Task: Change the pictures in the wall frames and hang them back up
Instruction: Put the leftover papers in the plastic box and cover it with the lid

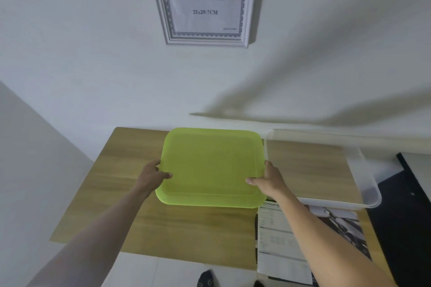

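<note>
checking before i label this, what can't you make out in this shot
- Silver-framed wall picture, head view: top cut off by the frame edge; small print blurred.
- Printed paper sheets: partly under the right forearm and clear plastic tray; text too small.
- Green plastic tray: underside hidden.

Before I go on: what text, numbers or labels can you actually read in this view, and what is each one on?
"21x29.7CM": on the paper insert in the silver ornate wall frame.
Smaller lines above it and a small mark at the insert's lower right: too blurred to read.
"...CIFICATIO...": cut-off heading on the printed paper sheet at the wooden table's right edge; its table rows are too small to read.
Green plastic tray, clear plastic tray: no text.
</note>
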### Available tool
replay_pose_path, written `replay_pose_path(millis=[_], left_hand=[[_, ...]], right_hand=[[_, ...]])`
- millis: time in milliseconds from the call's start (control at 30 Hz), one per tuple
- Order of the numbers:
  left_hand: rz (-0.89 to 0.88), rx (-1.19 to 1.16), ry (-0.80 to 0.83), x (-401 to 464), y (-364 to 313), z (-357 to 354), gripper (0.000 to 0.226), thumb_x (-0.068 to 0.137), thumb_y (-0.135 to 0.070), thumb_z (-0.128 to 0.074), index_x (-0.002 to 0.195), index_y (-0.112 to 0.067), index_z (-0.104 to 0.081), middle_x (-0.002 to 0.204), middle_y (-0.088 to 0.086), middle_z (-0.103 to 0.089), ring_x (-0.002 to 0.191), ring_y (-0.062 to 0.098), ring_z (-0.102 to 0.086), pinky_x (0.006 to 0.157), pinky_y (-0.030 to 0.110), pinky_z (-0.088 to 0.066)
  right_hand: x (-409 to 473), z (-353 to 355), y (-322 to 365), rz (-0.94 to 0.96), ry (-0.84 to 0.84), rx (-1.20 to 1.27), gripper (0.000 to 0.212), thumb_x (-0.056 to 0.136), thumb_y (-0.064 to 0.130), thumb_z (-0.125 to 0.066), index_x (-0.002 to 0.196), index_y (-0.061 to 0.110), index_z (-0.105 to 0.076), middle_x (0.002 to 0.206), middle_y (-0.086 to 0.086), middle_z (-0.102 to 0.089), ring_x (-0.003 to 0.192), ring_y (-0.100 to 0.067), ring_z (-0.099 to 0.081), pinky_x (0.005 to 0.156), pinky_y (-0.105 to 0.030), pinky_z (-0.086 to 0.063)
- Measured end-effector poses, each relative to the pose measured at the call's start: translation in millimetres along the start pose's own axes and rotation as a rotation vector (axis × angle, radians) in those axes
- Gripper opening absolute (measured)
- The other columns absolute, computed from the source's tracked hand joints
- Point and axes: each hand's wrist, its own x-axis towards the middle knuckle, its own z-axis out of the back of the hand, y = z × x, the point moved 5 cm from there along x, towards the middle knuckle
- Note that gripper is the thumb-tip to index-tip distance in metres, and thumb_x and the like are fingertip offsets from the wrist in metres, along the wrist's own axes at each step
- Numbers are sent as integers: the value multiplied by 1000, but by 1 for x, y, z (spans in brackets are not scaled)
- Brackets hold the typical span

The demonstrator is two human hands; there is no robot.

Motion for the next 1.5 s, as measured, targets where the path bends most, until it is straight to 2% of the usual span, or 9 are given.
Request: replay_pose_path(millis=[233, 333, 467, 600, 733, 900, 1100, 1333, 1500], left_hand=[[-8, 58, 31, 30, 24, 14, 69, 75, -5, -78, 138, -14, -53, 88, 10, -63, 85, 29, -62, 79, 36, -50], [3, 108, 45, 41, 34, 14, 75, 74, -10, -80, 142, -13, -49, 97, 13, -64, 93, 31, -63, 85, 39, -51], [24, 118, 54, 50, 44, 7, 67, 76, -5, -78, 138, -7, -52, 92, 8, -59, 88, 25, -58, 79, 30, -45], [52, 147, 50, 61, 55, 3, 59, 76, -6, -78, 132, -6, -59, 102, 12, -66, 88, 23, -58, 77, 29, -44], [98, 172, 13, 68, 53, 2, 68, 73, -9, -82, 135, -1, -54, 123, 16, -64, 111, 31, -61, 93, 38, -49], [159, 237, -15, 72, 51, -1, 56, 68, -14, -83, 119, -2, -64, 125, 19, -56, 109, 37, -59, 90, 44, -53], [-130, 315, -316, 37, 8, -22, 52, 81, -36, -66, 126, -11, -57, 124, 7, -53, 117, 27, -48, 87, 45, -47], [-341, 341, -89, -40, -36, -134, 22, 86, -36, -61, 93, -16, -67, 88, 2, -70, 80, 27, -65, 64, 33, -48], [-214, 499, 145, -105, -27, -230, 37, 80, -46, -63, 94, -12, -66, 102, 4, -65, 88, 26, -63, 66, 33, -48]], right_hand=[[10, -51, 3, -39, -15, -139, 102, 85, 41, -75, 156, 5, -12, 156, -19, -30, 138, -36, -41, 108, -39, -43], [13, -67, 1, -68, -27, -163, 94, 90, 36, -69, 157, 6, -11, 155, -19, -28, 139, -37, -38, 108, -39, -40], [20, -79, 2, -80, -56, -201, 76, 92, 34, -67, 150, 6, -28, 146, -19, -40, 134, -36, -43, 108, -44, -42], [23, -88, 3, -73, -111, -280, 62, 96, 32, -63, 143, 0, -37, 140, -21, -45, 133, -38, -41, 109, -45, -40], [23, -95, 6, -73, -129, -334, 60, 101, 26, -54, 148, -1, -29, 146, -22, -35, 137, -36, -31, 110, -41, -33], [18, -93, 12, -29, -132, -353, 55, 101, 27, -53, 144, 0, -34, 145, -21, -35, 136, -35, -34, 108, -39, -36], [-11, -65, 14, 285, -287, -374, 42, 99, 23, -55, 137, 5, -48, 136, -15, -48, 126, -31, -49, 95, -42, -50], [-56, -14, -35, 575, -303, -450, 13, 93, 19, -61, 103, 17, -69, 94, 2, -64, 67, -16, -65, 51, -35, -54], [-85, 36, -115, 450, -175, -586, 16, 94, 30, -55, 91, 21, -67, 80, 8, -68, 68, -15, -64, 57, -31, -52]])
